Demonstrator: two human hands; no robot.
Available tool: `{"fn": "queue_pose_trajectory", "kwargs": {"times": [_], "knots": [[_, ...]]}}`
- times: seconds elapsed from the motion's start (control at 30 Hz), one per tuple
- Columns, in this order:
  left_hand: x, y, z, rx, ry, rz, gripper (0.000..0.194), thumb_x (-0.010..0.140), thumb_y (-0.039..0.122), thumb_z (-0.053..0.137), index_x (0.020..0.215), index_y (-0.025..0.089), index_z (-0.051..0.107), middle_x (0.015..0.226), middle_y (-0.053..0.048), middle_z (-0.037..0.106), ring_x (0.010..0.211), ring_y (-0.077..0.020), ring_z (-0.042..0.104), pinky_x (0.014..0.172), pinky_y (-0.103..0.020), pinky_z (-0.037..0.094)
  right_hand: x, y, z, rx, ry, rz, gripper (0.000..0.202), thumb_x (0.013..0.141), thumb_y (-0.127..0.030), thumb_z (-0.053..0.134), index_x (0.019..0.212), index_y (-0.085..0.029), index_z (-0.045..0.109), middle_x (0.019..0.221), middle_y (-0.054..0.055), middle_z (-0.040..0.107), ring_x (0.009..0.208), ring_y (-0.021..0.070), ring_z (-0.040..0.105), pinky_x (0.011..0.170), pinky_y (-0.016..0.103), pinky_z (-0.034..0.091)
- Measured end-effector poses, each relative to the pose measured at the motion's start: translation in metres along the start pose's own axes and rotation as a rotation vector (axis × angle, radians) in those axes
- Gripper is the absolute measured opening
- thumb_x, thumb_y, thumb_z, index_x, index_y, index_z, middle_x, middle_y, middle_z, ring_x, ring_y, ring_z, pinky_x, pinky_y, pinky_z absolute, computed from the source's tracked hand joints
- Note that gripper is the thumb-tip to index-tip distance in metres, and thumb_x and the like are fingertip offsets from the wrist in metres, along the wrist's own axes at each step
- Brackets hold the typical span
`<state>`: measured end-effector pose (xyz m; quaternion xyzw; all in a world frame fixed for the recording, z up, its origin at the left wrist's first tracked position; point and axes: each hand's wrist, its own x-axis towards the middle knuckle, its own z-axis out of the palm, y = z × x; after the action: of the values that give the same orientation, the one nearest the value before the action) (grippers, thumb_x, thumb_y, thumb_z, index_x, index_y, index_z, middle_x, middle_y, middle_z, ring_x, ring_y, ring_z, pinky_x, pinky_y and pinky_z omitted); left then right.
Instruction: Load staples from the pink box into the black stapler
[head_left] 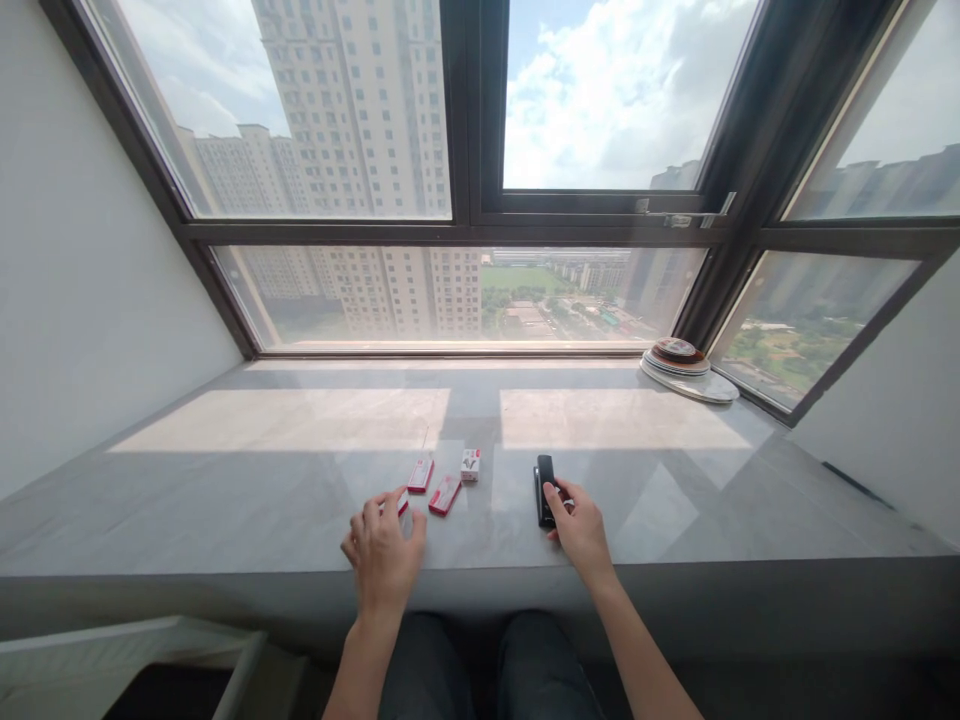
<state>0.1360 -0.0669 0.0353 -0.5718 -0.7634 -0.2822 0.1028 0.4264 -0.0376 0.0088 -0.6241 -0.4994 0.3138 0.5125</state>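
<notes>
- Work surface: the pale ledge (225,520) under the window; two broad patches of sunlight lie along its rear part.
- Stack of plates (679,365): in the far right corner, well apart from my hands.
- My left hand (384,555): near the front edge, palm down, fingers curved and thumb apart from them. Contact with the box beneath: I cannot tell.
- My right hand (583,528): thumb and fingers clamped on the stapler.
- Black stapler (545,478): right of the boxes, its long side pointing away from me; it appears to rest on the ledge.
- Near box (403,503): red and white, partly hidden by my left fingers. Two more flat boxes (445,495) lie just beside it, with a small white box (470,465) behind.
- Judgement: step in hand is handling both at once. The left's next move calls for a light pinch, neighbours undisturbed; the right's, a steady hold.
</notes>
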Motion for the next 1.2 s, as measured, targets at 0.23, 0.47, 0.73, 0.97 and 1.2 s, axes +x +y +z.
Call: {"fn": "queue_pose_trajectory", "kwargs": {"times": [0.23,0.47,0.73,0.97,1.2], "knots": [[0.020,0.064,0.031,-0.130,-0.175,0.258,0.031,0.097,0.033,0.050,0.123,0.032,0.067,0.138,-0.008,0.053,0.126,-0.0318,0.044,0.104,-0.048,0.034,-0.002,-0.006,-0.003,-0.006,-0.006,-0.005,0.062,0.094,-0.067,0.050,0.125,-0.016,0.064,0.090,0.007,0.067,0.046,0.0157,0.061,0.041,0.026,0.049],[0.011,0.062,0.038,-0.221,-0.244,0.235,0.044,0.095,0.030,0.052,0.138,0.022,0.056,0.131,-0.011,0.058,0.122,-0.0301,0.048,0.098,-0.041,0.041,0.005,-0.002,-0.006,-0.001,-0.042,-0.033,0.058,0.095,-0.059,0.051,0.134,-0.018,0.060,0.093,0.006,0.064,0.052,0.0149,0.057,0.042,0.025,0.048],[-0.009,0.056,0.013,-0.401,-0.468,0.558,0.052,0.085,0.046,0.071,0.135,0.042,0.059,0.153,0.000,0.042,0.138,-0.0293,0.039,0.113,-0.046,0.036,0.036,-0.035,-0.012,-0.207,-0.380,-0.358,0.034,0.092,-0.028,0.058,0.121,-0.024,0.074,0.104,0.006,0.068,0.088,0.0209,0.063,0.080,0.030,0.051],[-0.010,0.050,0.013,-0.400,-0.458,0.576,0.051,0.089,0.046,0.068,0.138,0.033,0.059,0.146,-0.004,0.053,0.137,-0.0287,0.044,0.117,-0.046,0.036,0.017,-0.068,0.039,-0.241,-0.422,-0.416,0.029,0.087,-0.027,0.065,0.115,-0.025,0.075,0.110,0.006,0.071,0.103,0.0255,0.063,0.099,0.037,0.044],[-0.014,0.047,0.012,-0.401,-0.423,0.548,0.045,0.091,0.045,0.065,0.134,0.030,0.060,0.155,-0.004,0.045,0.142,-0.0276,0.041,0.119,-0.045,0.034,0.014,-0.073,0.052,-0.039,-0.121,-0.251,0.028,0.087,-0.046,0.067,0.098,-0.021,0.072,0.094,0.005,0.072,0.087,0.0230,0.065,0.086,0.034,0.050]]}}
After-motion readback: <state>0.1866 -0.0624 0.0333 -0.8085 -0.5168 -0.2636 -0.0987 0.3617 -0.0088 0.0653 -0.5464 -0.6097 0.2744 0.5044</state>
